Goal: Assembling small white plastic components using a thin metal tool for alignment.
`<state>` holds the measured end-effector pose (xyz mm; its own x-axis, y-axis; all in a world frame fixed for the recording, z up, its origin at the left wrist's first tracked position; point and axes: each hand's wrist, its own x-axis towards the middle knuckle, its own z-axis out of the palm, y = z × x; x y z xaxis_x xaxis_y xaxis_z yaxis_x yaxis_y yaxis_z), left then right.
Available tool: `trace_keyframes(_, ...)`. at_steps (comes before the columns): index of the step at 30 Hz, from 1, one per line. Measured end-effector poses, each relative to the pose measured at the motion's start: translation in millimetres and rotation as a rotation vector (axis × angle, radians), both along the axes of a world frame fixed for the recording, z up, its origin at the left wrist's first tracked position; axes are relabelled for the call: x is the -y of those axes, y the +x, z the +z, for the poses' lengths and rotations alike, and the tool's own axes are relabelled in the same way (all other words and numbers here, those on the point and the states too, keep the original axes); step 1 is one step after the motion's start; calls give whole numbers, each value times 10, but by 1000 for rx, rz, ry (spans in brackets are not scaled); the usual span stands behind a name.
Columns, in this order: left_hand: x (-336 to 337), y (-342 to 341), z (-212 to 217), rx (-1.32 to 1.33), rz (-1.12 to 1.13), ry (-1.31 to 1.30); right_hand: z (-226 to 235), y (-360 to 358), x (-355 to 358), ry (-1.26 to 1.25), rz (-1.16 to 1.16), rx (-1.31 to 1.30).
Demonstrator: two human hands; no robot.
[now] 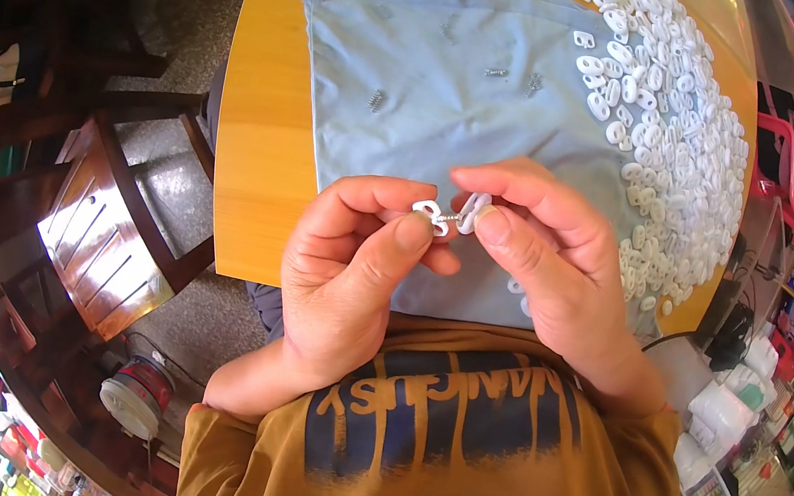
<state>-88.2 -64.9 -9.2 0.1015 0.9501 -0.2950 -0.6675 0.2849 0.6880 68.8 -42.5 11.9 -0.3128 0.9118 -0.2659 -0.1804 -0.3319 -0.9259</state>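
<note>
My left hand (345,261) pinches a small white plastic piece with openings (430,212) between thumb and forefinger. In my right hand (557,254), a white oval plastic piece (471,212) is held between thumb and fingers. A thin metal spring (452,218) bridges the gap between the two pieces, which are close together but apart. Both hands are above the near part of a grey-blue cloth (411,144). Fingers hide part of each piece.
Many loose white plastic pieces (678,135) are heaped along the right side of the yellow wooden table (267,131). Several small metal springs (376,101) lie scattered on the cloth. A wooden chair (108,230) stands left, near a red and white appliance (137,394) on the floor.
</note>
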Motion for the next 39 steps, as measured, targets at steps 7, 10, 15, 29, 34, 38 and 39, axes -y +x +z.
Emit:
trace_keyframes(7,5,-3,11,-17,0,8,26,-48,39,-59,-76,-96)
trace_keyframes(10,22,-22,1,-61,-25,17,49,-13,9,125,0,55)
trace_keyframes(15,37,-27,13,-71,-54,11,64,-10,-17,304,52,210)
trace_keyframes(29,41,-15,11,-180,-67,32,68,21,-36,416,61,320)
trace_keyframes(34,45,-16,10,-190,-80,16,25,39,-74,507,124,339)
trace_keyframes(38,51,-5,-12,-185,-77,47,29,2,-73,480,97,329)
trace_keyframes(39,51,-1,-14,-179,-66,57,26,-2,-73,515,90,362)
